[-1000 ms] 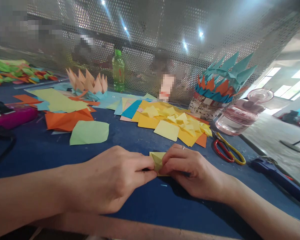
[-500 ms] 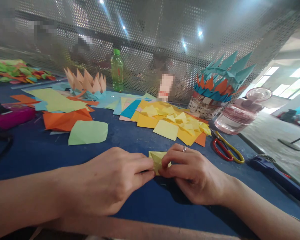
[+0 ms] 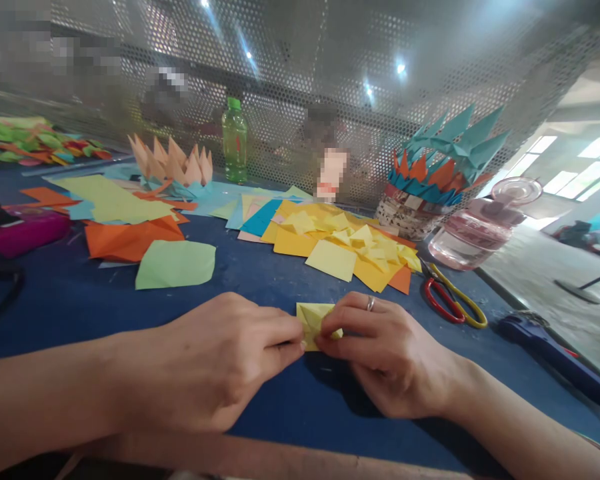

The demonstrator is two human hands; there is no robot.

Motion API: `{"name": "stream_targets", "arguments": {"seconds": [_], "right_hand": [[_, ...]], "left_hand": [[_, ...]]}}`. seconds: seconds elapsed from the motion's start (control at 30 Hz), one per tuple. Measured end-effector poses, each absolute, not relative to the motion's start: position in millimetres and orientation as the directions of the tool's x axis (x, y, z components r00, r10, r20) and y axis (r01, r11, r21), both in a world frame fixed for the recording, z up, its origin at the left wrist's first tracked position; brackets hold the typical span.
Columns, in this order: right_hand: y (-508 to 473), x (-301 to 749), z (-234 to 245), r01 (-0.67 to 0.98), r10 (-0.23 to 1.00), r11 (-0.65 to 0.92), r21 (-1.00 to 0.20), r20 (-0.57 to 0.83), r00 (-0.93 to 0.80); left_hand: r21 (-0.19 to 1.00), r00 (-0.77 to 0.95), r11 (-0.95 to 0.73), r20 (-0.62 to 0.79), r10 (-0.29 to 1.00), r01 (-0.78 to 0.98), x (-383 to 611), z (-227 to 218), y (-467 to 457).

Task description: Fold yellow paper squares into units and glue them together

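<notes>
Yellow folded paper (image 3: 313, 325) pinched by fingers of left hand (image 3: 205, 363) and right hand (image 3: 387, 353); green bottle label (image 3: 235, 143) unreadable.

From my remote seat this reads as a paper-craft workshop: a long, scuffed blue workbench (image 3: 65, 300) is spread with loose sheets of coloured paper (image 3: 330, 250), folded paper crowns (image 3: 173, 167) and a pair of red-and-yellow-handled scissors (image 3: 447, 300). A perforated metal screen (image 3: 300, 60) runs along the bench's far side, and I can make out blurred shapes behind it. Off to the right, beyond the bench edge, I see a wide pale floor (image 3: 545, 287) and bright windows (image 3: 580, 173), so the room feels large and more like a shared work hall than a home.
</notes>
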State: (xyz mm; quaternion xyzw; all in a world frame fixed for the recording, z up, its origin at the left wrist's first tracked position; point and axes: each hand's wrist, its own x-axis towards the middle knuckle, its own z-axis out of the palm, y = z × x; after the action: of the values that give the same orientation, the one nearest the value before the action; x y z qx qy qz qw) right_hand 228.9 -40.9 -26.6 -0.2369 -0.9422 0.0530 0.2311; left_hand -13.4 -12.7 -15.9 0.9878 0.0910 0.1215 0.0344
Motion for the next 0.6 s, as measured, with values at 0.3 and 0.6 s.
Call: {"name": "stream_targets", "arguments": {"seconds": [0.3,0.6], "right_hand": [[-40.6,232.2,-24.2,0.483,0.472,0.869,-0.106,0.471,-0.745],[-31.5,238.5,-26.4,0.589,0.664,0.746,-0.311,0.274,-0.696]], "left_hand": [[0.054,0.953,-0.981,0.234,0.193,0.185,-15.2,-20.0,-11.0],[0.039,0.939,-0.985,0.298,0.172,0.168,-15.5,-18.7,-8.9]]}}
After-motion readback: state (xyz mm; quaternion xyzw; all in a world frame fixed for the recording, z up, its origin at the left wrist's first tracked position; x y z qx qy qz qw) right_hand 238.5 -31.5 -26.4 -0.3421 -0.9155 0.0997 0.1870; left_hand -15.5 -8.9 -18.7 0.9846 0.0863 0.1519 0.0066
